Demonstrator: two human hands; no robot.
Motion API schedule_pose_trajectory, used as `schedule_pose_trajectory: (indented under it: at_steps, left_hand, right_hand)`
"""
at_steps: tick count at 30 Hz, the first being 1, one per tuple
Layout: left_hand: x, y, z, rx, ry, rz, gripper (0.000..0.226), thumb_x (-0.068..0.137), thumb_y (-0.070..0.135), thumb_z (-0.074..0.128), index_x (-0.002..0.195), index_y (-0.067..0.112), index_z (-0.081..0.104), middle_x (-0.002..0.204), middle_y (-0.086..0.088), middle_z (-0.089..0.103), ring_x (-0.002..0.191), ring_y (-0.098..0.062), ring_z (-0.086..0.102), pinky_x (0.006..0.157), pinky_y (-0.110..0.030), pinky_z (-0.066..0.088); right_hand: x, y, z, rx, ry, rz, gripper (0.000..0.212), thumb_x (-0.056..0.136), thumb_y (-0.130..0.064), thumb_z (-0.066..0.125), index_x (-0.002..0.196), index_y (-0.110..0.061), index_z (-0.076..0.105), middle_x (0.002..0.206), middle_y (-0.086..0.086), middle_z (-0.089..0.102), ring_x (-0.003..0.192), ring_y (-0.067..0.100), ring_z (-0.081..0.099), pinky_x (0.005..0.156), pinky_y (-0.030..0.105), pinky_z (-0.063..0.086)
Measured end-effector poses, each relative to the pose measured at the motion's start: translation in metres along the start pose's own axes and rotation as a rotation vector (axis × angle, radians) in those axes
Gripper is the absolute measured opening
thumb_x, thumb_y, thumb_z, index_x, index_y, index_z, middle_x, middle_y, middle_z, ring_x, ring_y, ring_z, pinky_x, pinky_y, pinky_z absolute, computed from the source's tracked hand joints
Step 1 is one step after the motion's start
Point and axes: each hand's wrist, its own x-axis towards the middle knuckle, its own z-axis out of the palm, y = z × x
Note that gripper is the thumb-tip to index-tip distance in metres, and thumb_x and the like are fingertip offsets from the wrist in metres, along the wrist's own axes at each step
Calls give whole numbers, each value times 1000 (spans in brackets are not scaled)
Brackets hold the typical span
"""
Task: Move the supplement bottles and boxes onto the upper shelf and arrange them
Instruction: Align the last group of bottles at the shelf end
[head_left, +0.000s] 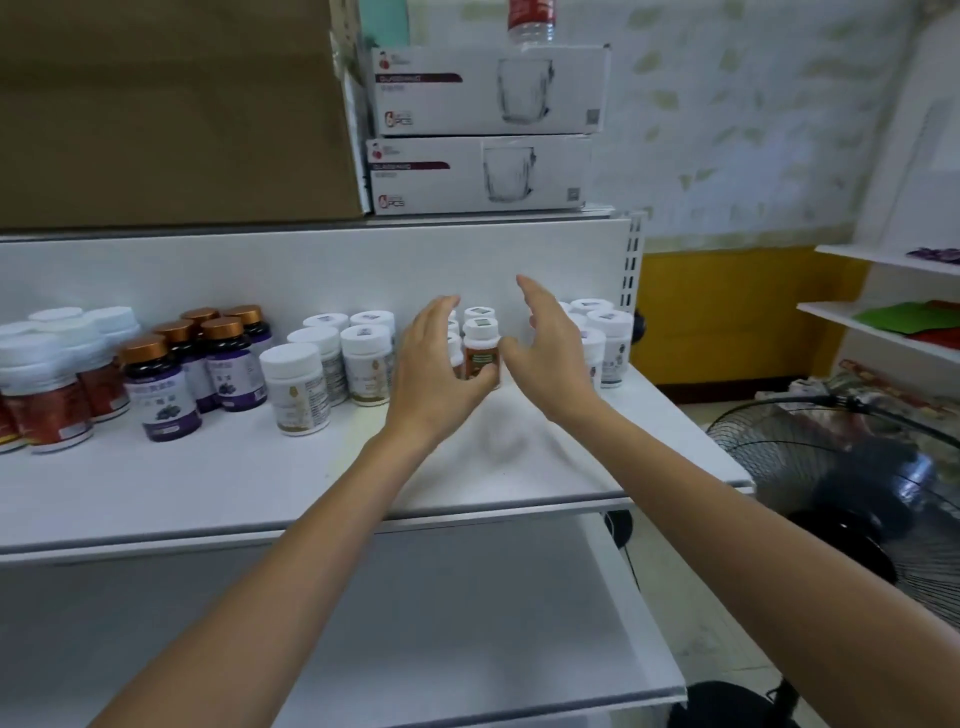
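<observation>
Place: small shop or its stockroom.
Shelving: white metal shelf (208, 483) with slotted upright (631, 260).
Stock: supplement bottles (166, 384) grouped by kind; boxed glassware (483, 88) stacked above.
</observation>
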Motion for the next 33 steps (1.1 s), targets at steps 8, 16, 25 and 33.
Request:
schedule_pose_trajectory:
  at_steps: [8,16,25,33]
  left_hand:
    - [-15,42,35,-228,-179,-145,78,77,27,74,142,15,31,148,-1,37,133,-16,36,101,-22,30]
    - [-10,44,71,-276,-332,-304,83,73,24,78,140,10,30,147,-4,36,132,-17,36,83,-12,23]
    - [19,32,113,-331,-264,-341,85,64,13,84,133,12,34,120,7,49,111,-9,50,77,-7,33]
    - [25,21,129,-315,-190,-338,79,61,13,83,128,17,40,117,6,58,100,-10,56,78,-18,39]
  right_hand:
    - [-17,22,-73,-75,220,24,55,87,-1,54,139,-9,40,140,8,47,128,22,43,108,39,37]
    - [-29,61,-91,-77,56,216,53,89,-11,58,139,-9,39,140,7,46,127,18,41,95,21,28]
    - [18,105,-75,89,-166,292,58,82,-15,68,134,-20,41,127,1,56,104,12,49,88,25,37]
    - [33,129,-58,60,-180,321,59,80,-19,70,128,-11,38,123,9,57,116,27,50,95,37,43]
